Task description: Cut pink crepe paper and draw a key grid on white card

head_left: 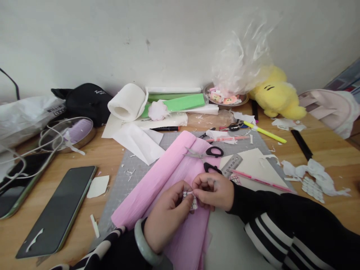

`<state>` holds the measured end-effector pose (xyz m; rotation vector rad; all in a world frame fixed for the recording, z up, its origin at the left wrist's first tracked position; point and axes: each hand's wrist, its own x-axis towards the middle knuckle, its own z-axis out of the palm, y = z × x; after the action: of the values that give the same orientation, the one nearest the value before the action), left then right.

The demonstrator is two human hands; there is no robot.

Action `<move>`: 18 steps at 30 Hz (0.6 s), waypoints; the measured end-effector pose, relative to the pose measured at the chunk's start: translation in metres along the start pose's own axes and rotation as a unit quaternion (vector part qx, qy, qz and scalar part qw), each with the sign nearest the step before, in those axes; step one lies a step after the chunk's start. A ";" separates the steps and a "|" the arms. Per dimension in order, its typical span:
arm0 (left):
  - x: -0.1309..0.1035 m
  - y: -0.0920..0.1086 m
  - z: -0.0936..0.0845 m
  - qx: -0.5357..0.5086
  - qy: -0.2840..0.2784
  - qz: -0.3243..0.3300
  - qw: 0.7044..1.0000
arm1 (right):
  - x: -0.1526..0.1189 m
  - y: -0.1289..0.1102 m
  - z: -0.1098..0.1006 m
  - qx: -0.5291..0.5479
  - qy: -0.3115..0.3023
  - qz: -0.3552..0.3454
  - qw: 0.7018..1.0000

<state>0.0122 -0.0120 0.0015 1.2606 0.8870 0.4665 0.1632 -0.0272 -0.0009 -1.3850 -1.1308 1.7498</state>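
My left hand (170,215) is closed in a pinch on a small patterned piece (193,202), white with dark outlined cells. At its upper edge, my right hand (215,191) also pinches, fingertips touching the left thumb area; a thin pinkish strip shows there. Most of the piece is hidden by the fingers. Beneath both hands lies pink crepe paper (157,180), partly rolled. Black-handled scissors (206,155) rest on it, just beyond my right hand. A metal ruler (232,165) and a pink stick (261,180) are close to the right wrist.
On the left are a phone (59,210) and a metal bowl (87,137). Behind stand a paper roll (137,97), green paper (182,103) and a yellow plush toy (277,93). A grey cutting mat (123,180) and white scraps (316,178) lie around.
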 end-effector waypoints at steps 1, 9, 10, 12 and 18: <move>0.000 0.000 0.000 0.000 -0.002 -0.001 1.000 | 0.000 0.000 0.000 -0.006 0.002 0.003 1.000; -0.001 0.002 -0.001 -0.015 0.019 -0.017 1.000 | -0.001 -0.001 0.001 -0.033 0.016 0.000 0.999; -0.001 0.003 -0.001 -0.024 0.031 -0.016 0.999 | 0.000 -0.001 0.000 -0.035 0.020 0.001 0.999; -0.002 0.005 0.000 -0.040 0.045 -0.017 0.998 | 0.000 -0.001 0.000 -0.039 0.025 0.001 0.999; -0.001 0.001 -0.001 -0.033 0.022 -0.022 0.999 | 0.000 -0.003 0.000 -0.029 0.026 -0.006 0.999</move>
<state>0.0107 -0.0121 0.0033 1.1716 0.9277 0.4865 0.1632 -0.0263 0.0019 -1.4473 -1.1670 1.6749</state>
